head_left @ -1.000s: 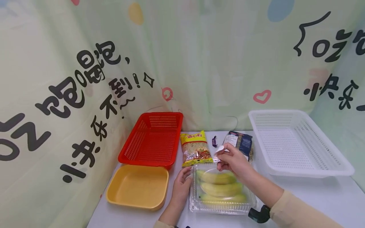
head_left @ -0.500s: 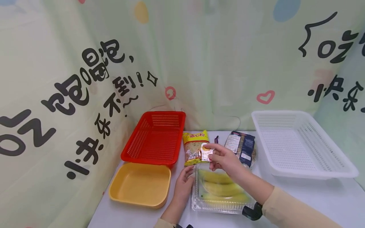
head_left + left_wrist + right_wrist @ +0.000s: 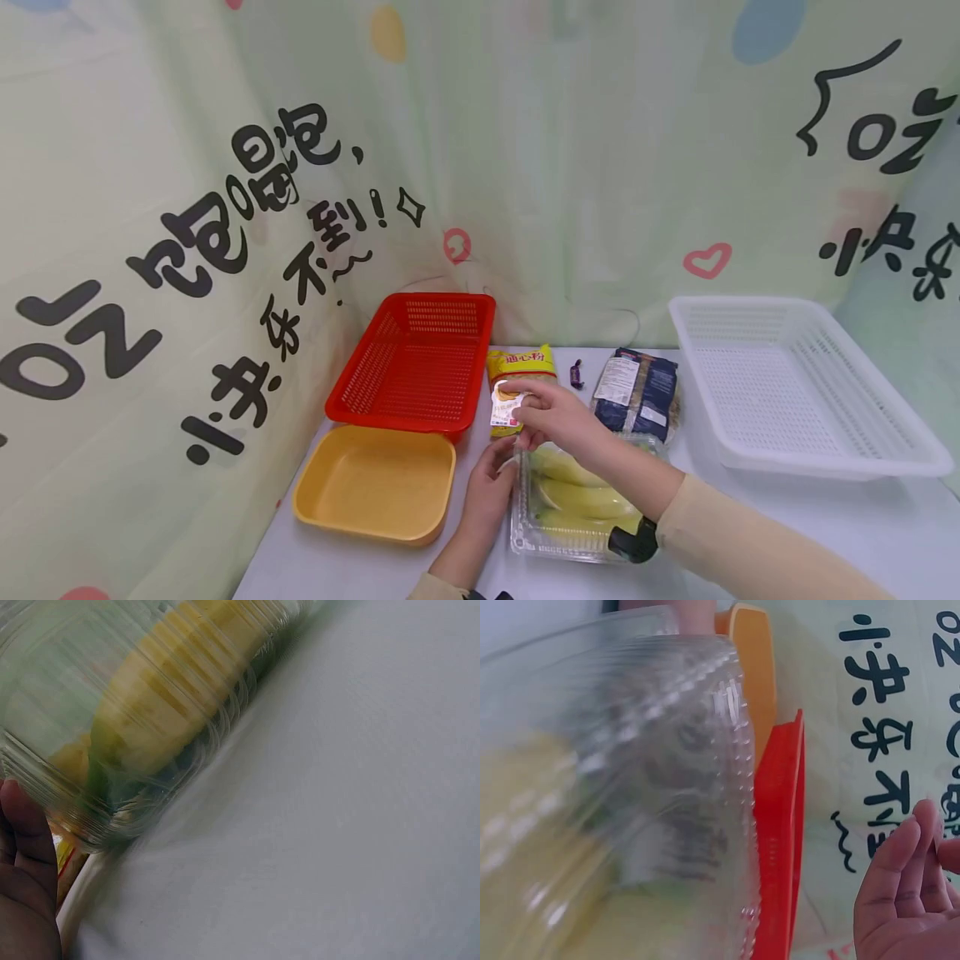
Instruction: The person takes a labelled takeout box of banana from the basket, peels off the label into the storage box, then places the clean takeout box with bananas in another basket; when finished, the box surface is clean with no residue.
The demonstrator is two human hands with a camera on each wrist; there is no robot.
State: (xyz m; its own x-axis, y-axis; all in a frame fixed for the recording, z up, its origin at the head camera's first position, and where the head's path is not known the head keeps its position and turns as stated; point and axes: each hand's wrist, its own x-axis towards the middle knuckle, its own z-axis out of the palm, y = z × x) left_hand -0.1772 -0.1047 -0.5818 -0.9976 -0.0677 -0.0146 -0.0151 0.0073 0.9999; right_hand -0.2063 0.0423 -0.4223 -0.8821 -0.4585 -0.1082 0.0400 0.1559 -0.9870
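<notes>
At five o'clock in head view: box (image 3: 557,551) of bananas (image 3: 588,500). Left hand (image 3: 489,490) lay, fingers loose, against box's nine-o'clock side; right hand (image 3: 553,417) pinched label (image 3: 504,412) beyond eleven o'clock. Risk: overtight pinch creasing label.

Behind the right hand (image 3: 555,417) sit a rounded black device (image 3: 633,543) and a plain beige sleeve (image 3: 738,533); left of that hand, the left sleeve (image 3: 437,589) is beige.

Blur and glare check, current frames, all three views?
Head: mostly sharp, small glare spots on the clear box. Left wrist: reflections streak the box, left hand dim. Right wrist: box badly blurred up close, with bright highlights; red basket and curtain lettering clearer.
</notes>
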